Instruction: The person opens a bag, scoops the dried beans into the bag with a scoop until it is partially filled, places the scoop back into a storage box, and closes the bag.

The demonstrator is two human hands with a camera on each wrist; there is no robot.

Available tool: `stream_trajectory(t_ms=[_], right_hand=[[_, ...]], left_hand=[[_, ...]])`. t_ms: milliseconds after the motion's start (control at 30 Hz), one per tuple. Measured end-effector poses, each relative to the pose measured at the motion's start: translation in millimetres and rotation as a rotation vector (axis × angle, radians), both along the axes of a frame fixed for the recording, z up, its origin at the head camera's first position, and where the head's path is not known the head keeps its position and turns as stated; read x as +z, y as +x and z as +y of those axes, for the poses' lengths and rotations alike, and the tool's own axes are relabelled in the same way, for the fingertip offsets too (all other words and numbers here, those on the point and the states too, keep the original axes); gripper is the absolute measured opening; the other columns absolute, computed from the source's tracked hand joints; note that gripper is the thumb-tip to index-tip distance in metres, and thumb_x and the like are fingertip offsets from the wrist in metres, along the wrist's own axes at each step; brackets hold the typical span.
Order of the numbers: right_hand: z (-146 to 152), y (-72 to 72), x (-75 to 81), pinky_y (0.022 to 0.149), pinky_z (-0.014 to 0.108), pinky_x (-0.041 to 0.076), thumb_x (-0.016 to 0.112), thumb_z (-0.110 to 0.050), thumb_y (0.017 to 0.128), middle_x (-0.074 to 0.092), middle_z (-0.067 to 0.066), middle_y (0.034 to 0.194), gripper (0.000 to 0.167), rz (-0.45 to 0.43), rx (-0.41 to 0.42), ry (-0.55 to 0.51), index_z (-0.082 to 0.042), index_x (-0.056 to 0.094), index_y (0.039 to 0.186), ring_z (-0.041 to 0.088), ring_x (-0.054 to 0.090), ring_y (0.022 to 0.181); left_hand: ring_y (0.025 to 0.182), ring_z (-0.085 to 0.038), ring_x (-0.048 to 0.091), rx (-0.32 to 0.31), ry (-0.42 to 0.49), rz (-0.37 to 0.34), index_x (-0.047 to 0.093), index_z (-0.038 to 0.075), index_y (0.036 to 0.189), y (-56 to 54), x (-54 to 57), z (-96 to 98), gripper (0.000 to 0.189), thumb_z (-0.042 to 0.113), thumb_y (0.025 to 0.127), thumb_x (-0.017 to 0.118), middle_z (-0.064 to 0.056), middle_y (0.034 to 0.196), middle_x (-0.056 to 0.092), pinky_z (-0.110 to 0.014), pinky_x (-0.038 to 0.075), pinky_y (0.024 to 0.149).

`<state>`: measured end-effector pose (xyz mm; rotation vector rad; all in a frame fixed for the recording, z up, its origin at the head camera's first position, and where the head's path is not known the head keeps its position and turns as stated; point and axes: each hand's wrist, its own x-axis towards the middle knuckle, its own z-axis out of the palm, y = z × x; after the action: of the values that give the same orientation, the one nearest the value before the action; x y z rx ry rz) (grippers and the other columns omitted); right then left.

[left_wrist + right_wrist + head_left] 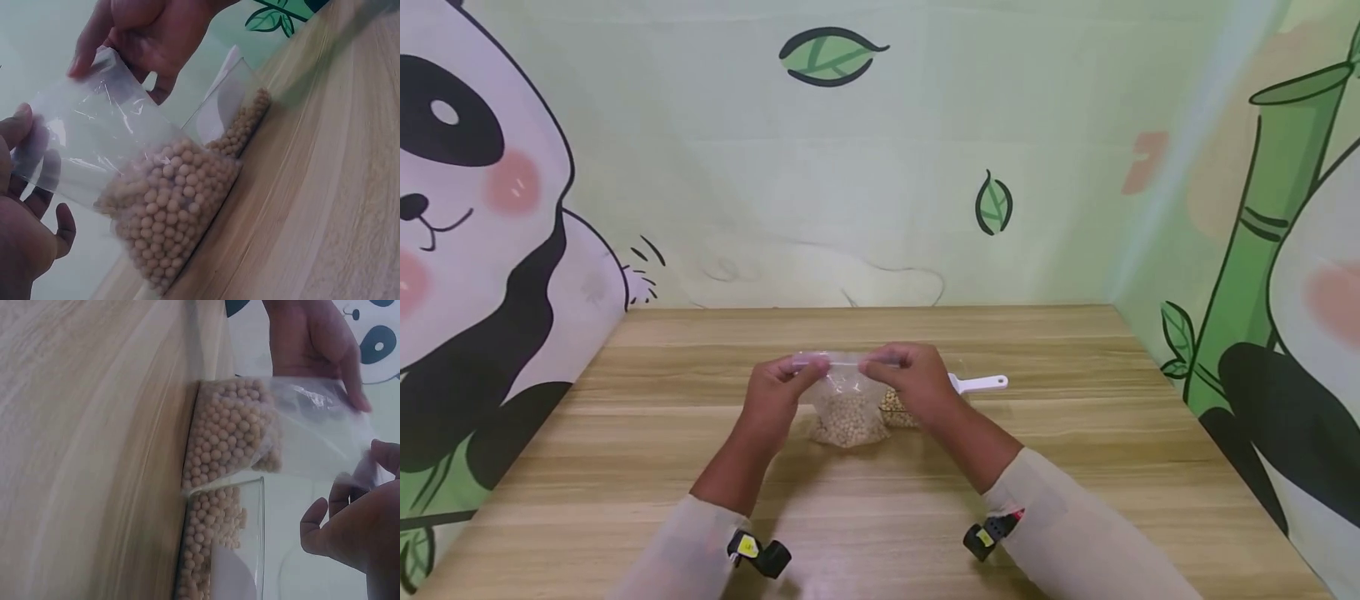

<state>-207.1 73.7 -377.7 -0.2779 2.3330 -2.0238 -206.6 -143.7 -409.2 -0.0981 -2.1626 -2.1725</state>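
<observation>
A clear plastic bag [848, 417] stands upright on the wooden table, its lower half full of small round beige balls [165, 212]. My left hand [775, 392] pinches the left end of the bag's top edge between thumb and fingers. At the other end, my right hand [913, 375] pinches the same edge, so the top is stretched flat between both hands. Right beside the bag is a clear container [250, 506] with more of these balls. A white scoop [983, 383] rests in it, its handle sticking out to the right; my right hand partly hides the container in the head view.
The wooden table [1112, 483] reaches back to a pale green wall [880, 167] printed with leaves, pandas and bamboo. Small black cameras [767, 557] are strapped at both sleeves.
</observation>
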Motion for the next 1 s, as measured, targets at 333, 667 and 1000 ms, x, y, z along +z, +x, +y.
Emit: stream_trajectory(t_ms=[333, 667, 1000], right_hand=[[1.5, 2.4, 4.7, 0.088, 0.027, 0.057, 0.074, -0.013, 0.103, 0.081, 0.014, 0.111, 0.014, 0.079, 0.002, 0.138, 0.000, 0.079, 0.106, 0.017, 0.072, 0.102], [6.0, 2.5, -10.4, 0.089, 0.027, 0.054, 0.080, -0.015, 0.099, 0.080, 0.013, 0.113, 0.024, 0.047, 0.099, 0.093, 0.002, 0.078, 0.117, 0.012, 0.067, 0.104], [3.1, -4.2, -19.6, 0.073, 0.028, 0.059, 0.074, -0.012, 0.104, 0.075, 0.004, 0.087, 0.023, -0.003, 0.140, 0.033, 0.010, 0.078, 0.111, 0.008, 0.065, 0.075]], left_hand=[[0.092, -0.006, 0.073, 0.022, 0.108, 0.091, 0.083, 0.000, 0.103, 0.3, -1.6, 1.0, 0.012, 0.001, 0.103, 0.071, 0.012, 0.090, 0.081, -0.024, 0.060, 0.090], [0.097, -0.007, 0.072, 0.005, 0.081, 0.042, 0.077, -0.004, 0.114, 2.5, -13.2, -2.3, 0.019, 0.012, 0.107, 0.069, 0.014, 0.096, 0.079, -0.029, 0.061, 0.097], [0.138, -0.021, 0.063, -0.225, -0.153, -0.023, 0.053, 0.002, 0.155, 7.4, -31.3, -11.0, 0.056, 0.016, 0.105, 0.073, -0.015, 0.149, 0.068, -0.026, 0.054, 0.104]])
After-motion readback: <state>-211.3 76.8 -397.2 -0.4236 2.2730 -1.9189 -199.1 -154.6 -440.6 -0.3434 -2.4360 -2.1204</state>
